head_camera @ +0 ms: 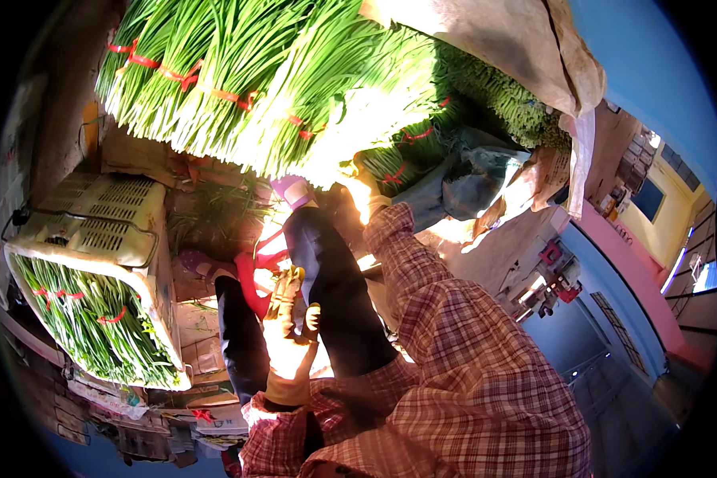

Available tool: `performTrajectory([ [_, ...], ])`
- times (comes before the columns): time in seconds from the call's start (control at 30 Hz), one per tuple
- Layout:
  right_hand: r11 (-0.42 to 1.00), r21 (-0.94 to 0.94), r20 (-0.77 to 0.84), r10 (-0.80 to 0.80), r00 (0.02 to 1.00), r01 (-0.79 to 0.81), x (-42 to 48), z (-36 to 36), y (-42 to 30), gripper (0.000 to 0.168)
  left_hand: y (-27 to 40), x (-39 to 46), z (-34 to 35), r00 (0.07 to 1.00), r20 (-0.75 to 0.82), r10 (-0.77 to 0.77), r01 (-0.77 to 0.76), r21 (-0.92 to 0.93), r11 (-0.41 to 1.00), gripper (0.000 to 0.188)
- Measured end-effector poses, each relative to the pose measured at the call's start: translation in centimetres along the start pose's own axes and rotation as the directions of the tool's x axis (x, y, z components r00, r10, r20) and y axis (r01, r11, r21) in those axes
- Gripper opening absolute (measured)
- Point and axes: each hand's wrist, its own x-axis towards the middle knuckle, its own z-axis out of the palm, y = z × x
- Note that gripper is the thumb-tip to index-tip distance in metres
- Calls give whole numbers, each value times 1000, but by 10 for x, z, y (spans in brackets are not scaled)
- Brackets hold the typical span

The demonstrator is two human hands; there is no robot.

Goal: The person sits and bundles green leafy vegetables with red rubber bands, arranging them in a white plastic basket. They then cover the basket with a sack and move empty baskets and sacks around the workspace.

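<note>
A big stack of long green chive-like stalks (233, 89), tied in bundles with red ribbon (182, 77), lies in front of me with its pale cut ends towards me. My right hand (358, 188), in a light glove, reaches to those ends at the stack's near right. Strong sunlight washes out its fingers, so its grip is unclear. Over my lap hangs my left hand (290, 343), also gloved, with slightly bent fingers, the thumb apart and nothing visible in it. A red object (250, 287), perhaps cloth or plastic, shows just beyond it, between my legs.
On the left a pale plastic crate (125, 209), lying on its side, holds more tied greens (95, 316). Brown sheeting (490, 36) partly covers the stack's right side. Dark plastic sheeting (478, 185) lies below it. Loose green scraps (221, 206) litter the floor by my purple shoes (290, 190).
</note>
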Motion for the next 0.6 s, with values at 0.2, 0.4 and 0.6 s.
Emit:
performTrajectory([
  [0.2, 995, 90, 56, 28, 998, -33, 9, 6, -6, 24, -2, 11, -10, 1000, 26, -17, 16, 54, 998, 56],
  [0.4, 990, 140, 209, -4, 978, -26, 3, 4, -17, 24, -13, 3, -15, 991, 64, -119, 121, -31, 992, 52],
  [0.6, 969, -188, 422, -65, 904, 158, -92, -32, -80, 27, -13, 18, -50, 947, 112, -302, 311, -563, 766, 60],
])
